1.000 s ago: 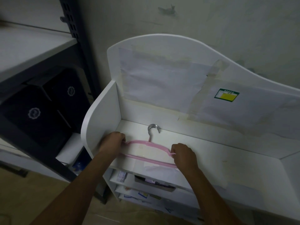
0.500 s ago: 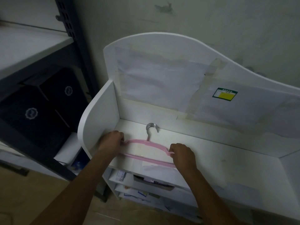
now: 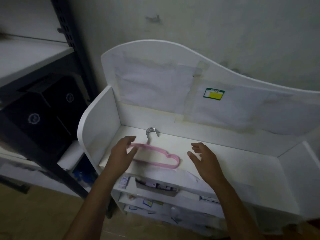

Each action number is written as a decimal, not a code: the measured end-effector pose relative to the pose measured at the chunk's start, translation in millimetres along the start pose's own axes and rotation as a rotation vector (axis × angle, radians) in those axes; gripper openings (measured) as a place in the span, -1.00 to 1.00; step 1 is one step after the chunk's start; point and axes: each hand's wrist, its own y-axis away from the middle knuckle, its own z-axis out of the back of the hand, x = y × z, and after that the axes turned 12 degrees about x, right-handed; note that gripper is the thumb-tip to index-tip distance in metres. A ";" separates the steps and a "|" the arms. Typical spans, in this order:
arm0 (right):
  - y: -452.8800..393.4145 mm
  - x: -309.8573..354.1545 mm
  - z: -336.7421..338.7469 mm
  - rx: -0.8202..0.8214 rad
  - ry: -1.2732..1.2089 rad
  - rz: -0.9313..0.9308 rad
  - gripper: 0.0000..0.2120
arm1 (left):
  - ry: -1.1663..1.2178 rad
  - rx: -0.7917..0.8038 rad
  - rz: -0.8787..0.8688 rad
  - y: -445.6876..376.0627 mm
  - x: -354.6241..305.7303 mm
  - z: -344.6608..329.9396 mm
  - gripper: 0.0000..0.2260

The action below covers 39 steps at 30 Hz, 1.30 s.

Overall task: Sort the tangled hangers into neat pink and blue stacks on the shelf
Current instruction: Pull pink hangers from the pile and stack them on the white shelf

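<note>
Lying between left hand (image 3: 122, 153) and right hand (image 3: 203, 159): pink hangers (image 3: 156, 155) on shelf (image 3: 233, 163).

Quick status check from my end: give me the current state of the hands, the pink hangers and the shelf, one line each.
left hand: open, fingers spread over the hangers' left end, gripping nothing.
right hand: open, clear of the hangers, holding nothing.
pink hangers: stacked flat on the shelf, metal hooks pointing to the back panel.
shelf: top level holds only the pink stack; no blue hangers in view.
</note>
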 end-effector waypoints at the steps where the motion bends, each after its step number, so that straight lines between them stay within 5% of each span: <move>1: 8.9 -0.5 9.2 -0.021 -0.016 0.013 -0.69 | 0.073 -0.006 -0.018 9.6 -14.0 -5.8 -0.68; 7: 73.2 -15.3 68.7 -0.109 -0.051 0.054 -0.65 | 0.252 -0.012 -0.070 62.2 -93.7 -44.4 -0.66; 17: 234.1 -88.8 170.8 -0.230 -0.011 -0.009 -0.55 | 0.167 0.070 -0.214 146.4 -205.6 -148.6 -0.60; 39: 493.3 -257.6 335.0 -0.657 -0.117 -0.370 -0.56 | 0.192 0.479 -0.545 217.2 -419.4 -388.8 -0.65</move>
